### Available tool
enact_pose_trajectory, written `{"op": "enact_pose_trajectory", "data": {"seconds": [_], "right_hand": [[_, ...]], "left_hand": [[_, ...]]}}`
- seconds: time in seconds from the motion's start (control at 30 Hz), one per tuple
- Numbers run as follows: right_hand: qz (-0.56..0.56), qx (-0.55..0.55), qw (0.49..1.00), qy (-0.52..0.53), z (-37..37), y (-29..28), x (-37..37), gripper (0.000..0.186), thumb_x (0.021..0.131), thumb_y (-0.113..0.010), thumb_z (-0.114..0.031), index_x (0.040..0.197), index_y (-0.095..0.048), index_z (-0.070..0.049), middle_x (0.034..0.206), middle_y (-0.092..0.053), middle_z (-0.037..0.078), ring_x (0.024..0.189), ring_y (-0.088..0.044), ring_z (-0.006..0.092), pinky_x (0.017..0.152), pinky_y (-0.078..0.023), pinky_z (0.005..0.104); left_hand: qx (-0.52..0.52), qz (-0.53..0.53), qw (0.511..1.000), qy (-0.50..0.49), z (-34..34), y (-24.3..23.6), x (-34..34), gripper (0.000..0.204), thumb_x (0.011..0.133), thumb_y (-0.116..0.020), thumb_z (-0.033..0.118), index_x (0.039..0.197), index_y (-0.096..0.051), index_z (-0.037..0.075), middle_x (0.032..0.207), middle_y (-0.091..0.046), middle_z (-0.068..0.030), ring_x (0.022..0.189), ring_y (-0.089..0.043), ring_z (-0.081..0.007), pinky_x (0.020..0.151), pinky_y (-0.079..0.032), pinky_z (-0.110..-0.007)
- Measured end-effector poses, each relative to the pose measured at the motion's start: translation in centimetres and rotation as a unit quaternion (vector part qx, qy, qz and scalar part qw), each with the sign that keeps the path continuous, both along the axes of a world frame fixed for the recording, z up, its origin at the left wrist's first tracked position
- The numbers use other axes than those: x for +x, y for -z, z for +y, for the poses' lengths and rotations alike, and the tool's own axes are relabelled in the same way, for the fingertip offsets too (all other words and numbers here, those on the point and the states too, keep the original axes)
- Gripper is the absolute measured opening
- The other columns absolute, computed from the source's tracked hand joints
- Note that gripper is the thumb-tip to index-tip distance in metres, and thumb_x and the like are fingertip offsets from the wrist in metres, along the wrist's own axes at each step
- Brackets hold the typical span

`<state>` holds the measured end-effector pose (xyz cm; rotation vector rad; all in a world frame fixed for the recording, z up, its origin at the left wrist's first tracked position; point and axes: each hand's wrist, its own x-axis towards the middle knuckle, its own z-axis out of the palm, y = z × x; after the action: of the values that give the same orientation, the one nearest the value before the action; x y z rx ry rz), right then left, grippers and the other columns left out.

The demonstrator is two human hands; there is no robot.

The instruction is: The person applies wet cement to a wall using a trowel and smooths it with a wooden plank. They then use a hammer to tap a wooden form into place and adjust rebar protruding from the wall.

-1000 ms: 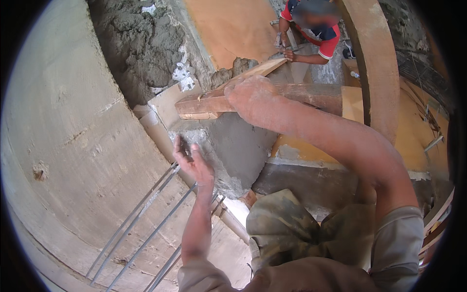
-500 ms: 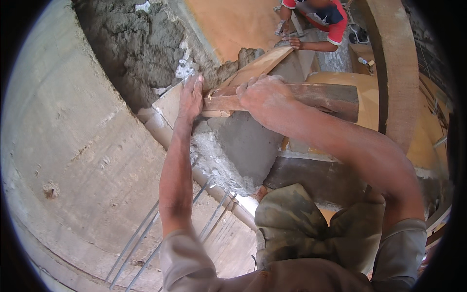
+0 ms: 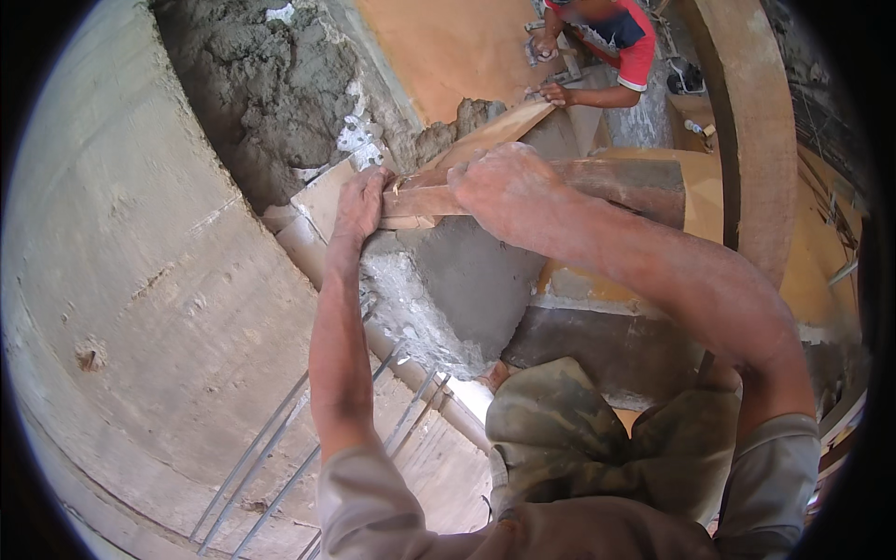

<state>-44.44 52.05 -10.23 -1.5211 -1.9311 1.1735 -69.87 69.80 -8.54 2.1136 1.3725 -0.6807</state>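
My right hand (image 3: 511, 191) is closed over a thick wooden beam (image 3: 621, 191), which runs crosswise in front of me. At the beam's left end, my left hand (image 3: 358, 203) is curled against it, fingers bent and partly hidden. Below the beam is a smooth grey mortar face (image 3: 476, 280) with a rough, whitish left edge (image 3: 406, 313). A lighter wooden board (image 3: 504, 126) slants from behind the beam towards a co-worker's hand (image 3: 557, 94). Beside my left hand lies a flat pale slab (image 3: 322, 198).
Rough wet mortar (image 3: 266, 103) fills the space at upper left, beside a broad curved concrete wall (image 3: 121, 252). Thin metal rods (image 3: 271, 467) stick out near my left arm. A co-worker (image 3: 616, 42) is at the far side. A curved wooden form (image 3: 761, 140) rises at right.
My left hand has drawn slightly nearer and its fingers have curled. The beam's left end has shifted a little to the left. The co-worker's hands have moved.
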Motion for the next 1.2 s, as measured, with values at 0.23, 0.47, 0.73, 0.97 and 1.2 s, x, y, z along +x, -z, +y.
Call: {"op": "enact_pose_trajectory", "data": {"seconds": [0.23,0.47,0.73,0.97,1.2], "right_hand": [[0.009,-0.007,1.0,0.016,-0.1,0.2,-0.5,0.018,0.078,-0.065,-0.006,0.094,-0.064,0.001,0.085,-0.07,0.019,0.087,-0.071,0.0317,0.078,-0.055,0.0417],[0.013,0.016,1.0,0.008,-0.3,0.1,-0.2,0.017,0.077,-0.066,-0.006,0.093,-0.065,0.001,0.085,-0.07,0.018,0.088,-0.071,0.031,0.078,-0.055,0.041],[0.028,0.022,0.999,0.022,-0.3,0.4,-0.7,0.019,0.077,-0.065,-0.005,0.095,-0.064,0.001,0.088,-0.071,0.018,0.09,-0.071,0.0311,0.079,-0.055,0.0406],[0.004,0.014,1.0,-0.006,-0.1,-0.2,-0.8,0.021,0.077,-0.065,-0.004,0.098,-0.064,0.002,0.092,-0.071,0.019,0.092,-0.07,0.0311,0.081,-0.055,0.0413],[0.002,0.029,1.0,0.001,-0.2,0.8,-1.3,0.024,0.078,-0.064,-0.004,0.101,-0.063,0.004,0.094,-0.071,0.02,0.093,-0.07,0.0325,0.082,-0.055,0.0412]], "left_hand": [[0.001,0.021,1.0,-0.017,0.3,0.3,-0.1,0.044,0.096,-0.041,0.033,0.103,-0.072,0.003,0.102,-0.07,-0.0217,0.101,-0.065,-0.0356,0.092,-0.047,-0.039],[0.009,0.037,0.999,-0.011,0.4,0.2,0.4,0.044,0.092,-0.043,0.032,0.101,-0.072,0.002,0.101,-0.07,-0.0227,0.097,-0.065,-0.0351,0.091,-0.047,-0.04],[0.009,0.026,0.999,-0.018,0.8,0.5,-0.1,0.041,0.09,-0.044,0.029,0.095,-0.074,0.002,0.101,-0.07,-0.0211,0.096,-0.064,-0.0368,0.088,-0.047,-0.04],[0.025,0.03,0.998,0.047,1.0,0.1,0.1,0.043,0.089,-0.042,0.028,0.099,-0.072,-0.002,0.092,-0.071,-0.0198,0.089,-0.066,-0.0296,0.084,-0.047,-0.036],[-0.004,0.035,0.999,-0.029,1.3,1.0,0.1,0.037,0.086,-0.048,0.029,0.093,-0.073,0.002,0.092,-0.07,-0.0211,0.091,-0.065,-0.0337,0.086,-0.048,-0.038]]}}
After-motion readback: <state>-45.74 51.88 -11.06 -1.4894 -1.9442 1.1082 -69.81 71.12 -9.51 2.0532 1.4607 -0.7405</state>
